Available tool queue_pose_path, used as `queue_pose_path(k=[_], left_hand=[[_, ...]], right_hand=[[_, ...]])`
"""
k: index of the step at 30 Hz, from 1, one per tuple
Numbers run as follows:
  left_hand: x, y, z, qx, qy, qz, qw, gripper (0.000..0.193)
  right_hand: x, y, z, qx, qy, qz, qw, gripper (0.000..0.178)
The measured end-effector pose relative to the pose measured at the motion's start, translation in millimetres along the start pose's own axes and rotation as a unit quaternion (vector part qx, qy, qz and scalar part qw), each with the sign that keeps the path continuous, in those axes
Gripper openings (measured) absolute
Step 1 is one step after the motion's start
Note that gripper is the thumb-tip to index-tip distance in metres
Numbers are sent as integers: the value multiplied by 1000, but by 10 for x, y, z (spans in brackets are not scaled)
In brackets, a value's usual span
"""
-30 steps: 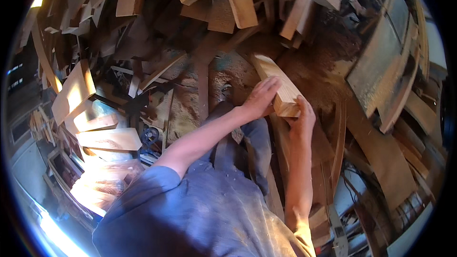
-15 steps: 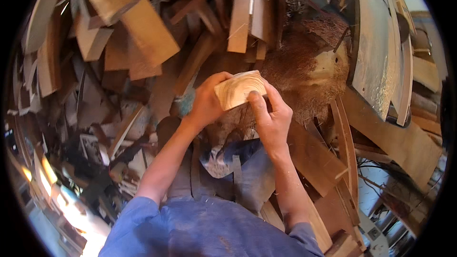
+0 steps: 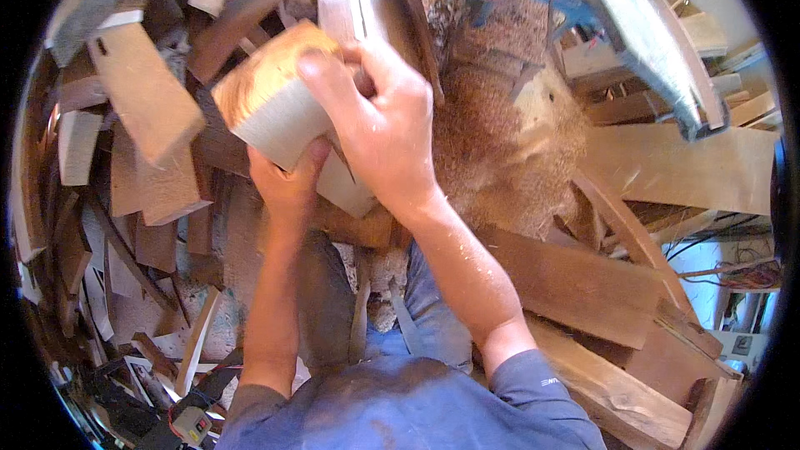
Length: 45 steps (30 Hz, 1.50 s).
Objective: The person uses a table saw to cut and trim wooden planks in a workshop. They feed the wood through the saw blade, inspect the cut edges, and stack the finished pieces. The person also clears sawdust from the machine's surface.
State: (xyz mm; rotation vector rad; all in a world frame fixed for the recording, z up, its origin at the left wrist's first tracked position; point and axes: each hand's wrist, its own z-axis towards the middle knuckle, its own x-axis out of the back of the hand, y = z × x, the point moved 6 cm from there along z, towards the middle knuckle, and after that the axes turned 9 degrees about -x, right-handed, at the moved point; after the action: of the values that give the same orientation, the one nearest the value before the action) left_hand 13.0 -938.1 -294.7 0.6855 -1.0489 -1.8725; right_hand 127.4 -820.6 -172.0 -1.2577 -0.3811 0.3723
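A chunky wooden block (image 3: 283, 108), with one warm yellow face and one paler grained face, is held up in front of me, tilted. My right hand (image 3: 379, 108) grips its right end, thumb pressed along the top edge. From beneath, my left hand (image 3: 287, 175) supports the lower side with the thumb showing near the bottom edge; most of its fingers are hidden by the block. Fine sawdust clings to my right forearm.
Wood offcuts (image 3: 150, 92) are heaped at the left and far side. Right of my hands lies a mound of brown sawdust (image 3: 492, 158). A machine part with a pale flat face (image 3: 642, 33) juts in at the upper right. Long boards (image 3: 575, 283) lie at the right.
The block has moved left and come closer, turning to show its long side. My right hand has crossed farther left over it, while my left hand has shifted underneath. My view has turned.
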Motion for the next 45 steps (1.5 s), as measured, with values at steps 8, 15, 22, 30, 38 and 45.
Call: queue_pose_path(k=[8, 15, 22, 30, 38, 45], left_hand=[[105, 127, 85, 8, -25, 28, 999, 62], [52, 218, 26, 4, -38, 32, 999, 65], [308, -641, -587, 102, -129, 134, 977, 91], [92, -547, -724, 50, -126, 232, 963, 105], [235, -487, -621, 100, -122, 140, 978, 84], [207, -411, -904, 125, -100, 135, 978, 78]], right_hand=[[224, 770, -660, -112, -21, -80, 990, 36], [777, 2312, -1794, -196, -105, -220, 950, 35], [981, 2514, -2082, -379, -76, -111, 915, 36], [860, 2506, -2127, -108, -67, -387, 913, 31], [458, 2240, -2104, -33, -155, -487, 859, 23], [783, 2427, -2185, 8, -140, -486, 863, 25]])
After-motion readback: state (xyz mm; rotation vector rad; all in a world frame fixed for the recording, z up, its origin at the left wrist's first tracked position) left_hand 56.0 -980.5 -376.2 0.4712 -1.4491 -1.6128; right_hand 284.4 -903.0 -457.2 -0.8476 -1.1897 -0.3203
